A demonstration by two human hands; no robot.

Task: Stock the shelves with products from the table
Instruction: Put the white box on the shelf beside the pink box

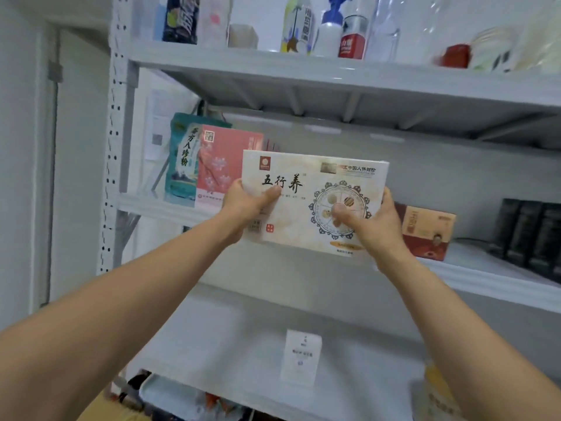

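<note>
Your left hand (243,205) and right hand (372,220) each grip an end of the wide cream cardboard box (315,199), keeping it upright and level before the grey metal middle shelf (485,278), probably to slot between neighbouring packs.

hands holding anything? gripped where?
Both grip the white box: left hand at its left edge, right hand at its lower right edge.
</note>
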